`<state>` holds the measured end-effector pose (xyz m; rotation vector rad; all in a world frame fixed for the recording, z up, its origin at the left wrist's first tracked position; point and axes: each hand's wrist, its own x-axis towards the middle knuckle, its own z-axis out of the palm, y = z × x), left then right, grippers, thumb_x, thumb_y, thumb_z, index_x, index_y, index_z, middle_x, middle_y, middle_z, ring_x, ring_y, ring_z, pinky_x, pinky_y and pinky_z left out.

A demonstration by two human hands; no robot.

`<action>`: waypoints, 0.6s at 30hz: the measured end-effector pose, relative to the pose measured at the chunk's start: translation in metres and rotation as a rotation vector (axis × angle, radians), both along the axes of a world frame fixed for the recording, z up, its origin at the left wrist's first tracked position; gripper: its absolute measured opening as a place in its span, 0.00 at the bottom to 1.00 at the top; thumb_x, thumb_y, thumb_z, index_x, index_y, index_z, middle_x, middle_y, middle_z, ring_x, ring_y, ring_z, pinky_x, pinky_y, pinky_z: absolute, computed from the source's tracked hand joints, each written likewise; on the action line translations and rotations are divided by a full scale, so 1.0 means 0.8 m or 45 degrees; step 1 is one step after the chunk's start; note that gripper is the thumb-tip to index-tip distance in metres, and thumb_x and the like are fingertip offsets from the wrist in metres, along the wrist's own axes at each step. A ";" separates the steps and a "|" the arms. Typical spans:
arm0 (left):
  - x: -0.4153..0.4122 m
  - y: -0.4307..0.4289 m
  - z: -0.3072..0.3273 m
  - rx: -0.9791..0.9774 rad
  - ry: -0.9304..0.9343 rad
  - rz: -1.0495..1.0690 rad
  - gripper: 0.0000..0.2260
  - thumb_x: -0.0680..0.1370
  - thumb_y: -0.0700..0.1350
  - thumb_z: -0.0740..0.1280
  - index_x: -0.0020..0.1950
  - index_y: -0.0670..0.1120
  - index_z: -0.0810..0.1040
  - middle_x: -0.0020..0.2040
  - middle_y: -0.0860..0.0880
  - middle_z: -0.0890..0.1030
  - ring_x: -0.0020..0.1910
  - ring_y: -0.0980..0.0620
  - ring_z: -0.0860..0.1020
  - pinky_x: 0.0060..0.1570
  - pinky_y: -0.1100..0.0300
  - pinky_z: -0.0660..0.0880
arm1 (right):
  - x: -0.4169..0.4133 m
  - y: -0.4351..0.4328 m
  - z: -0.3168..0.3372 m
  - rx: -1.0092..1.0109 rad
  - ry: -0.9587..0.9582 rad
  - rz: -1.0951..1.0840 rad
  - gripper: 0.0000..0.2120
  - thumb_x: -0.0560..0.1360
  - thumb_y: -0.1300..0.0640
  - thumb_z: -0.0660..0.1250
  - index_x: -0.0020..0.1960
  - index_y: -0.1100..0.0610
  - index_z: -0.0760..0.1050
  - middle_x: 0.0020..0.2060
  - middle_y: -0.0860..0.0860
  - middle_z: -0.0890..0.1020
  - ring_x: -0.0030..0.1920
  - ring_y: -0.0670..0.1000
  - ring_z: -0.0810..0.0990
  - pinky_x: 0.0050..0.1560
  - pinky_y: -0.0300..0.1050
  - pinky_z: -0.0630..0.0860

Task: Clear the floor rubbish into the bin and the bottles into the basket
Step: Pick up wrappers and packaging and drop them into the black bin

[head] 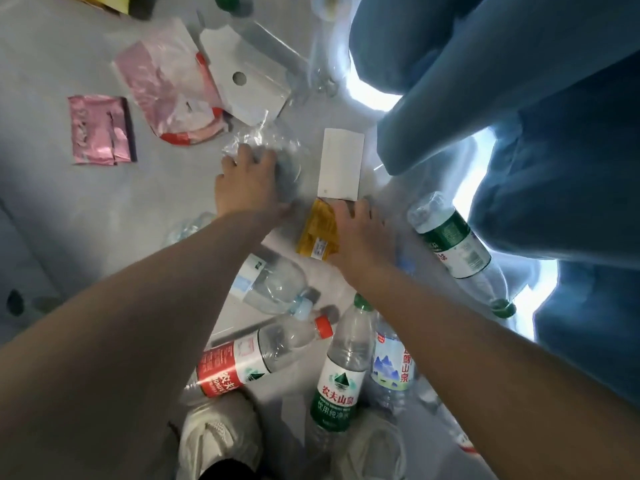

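Gathering rubbish mid-frame: left hand curls onto clear wrap, right hand reaches yellow wrapper, finger state untellable; next, secure both for the bin.

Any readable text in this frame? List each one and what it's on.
"农夫山泉", and "饮用纯净水" under it: green bottle by the shoes.
"农夫", rest cut off: red bottle.
"山泉", characters above unclear: blue-and-white bottle.
Too blurred or small to read: green bottle at right, sticker on the yellow packet, label of the clear bottle, pink wrapper.
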<state>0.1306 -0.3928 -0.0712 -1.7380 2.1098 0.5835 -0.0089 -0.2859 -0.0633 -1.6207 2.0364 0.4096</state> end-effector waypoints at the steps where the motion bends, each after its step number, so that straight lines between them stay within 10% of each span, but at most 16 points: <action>1: -0.001 0.001 -0.001 0.010 0.039 -0.005 0.29 0.71 0.53 0.73 0.66 0.47 0.66 0.63 0.42 0.68 0.60 0.39 0.70 0.52 0.48 0.71 | 0.000 -0.003 0.000 0.017 0.002 -0.012 0.39 0.69 0.50 0.76 0.71 0.50 0.57 0.64 0.55 0.68 0.62 0.56 0.69 0.59 0.49 0.68; 9: 0.007 0.009 0.011 0.025 0.131 0.018 0.11 0.75 0.37 0.64 0.57 0.44 0.76 0.54 0.42 0.76 0.53 0.38 0.76 0.44 0.52 0.69 | -0.004 -0.003 0.005 0.064 -0.086 -0.279 0.08 0.78 0.58 0.63 0.56 0.55 0.74 0.55 0.53 0.78 0.55 0.57 0.77 0.53 0.50 0.71; 18: 0.058 0.034 0.176 -0.032 0.300 0.059 0.04 0.71 0.36 0.66 0.44 0.42 0.75 0.44 0.44 0.75 0.39 0.42 0.74 0.36 0.54 0.73 | -0.020 0.032 0.162 0.093 -0.380 -0.707 0.05 0.76 0.55 0.66 0.44 0.56 0.74 0.41 0.54 0.79 0.42 0.56 0.76 0.41 0.45 0.69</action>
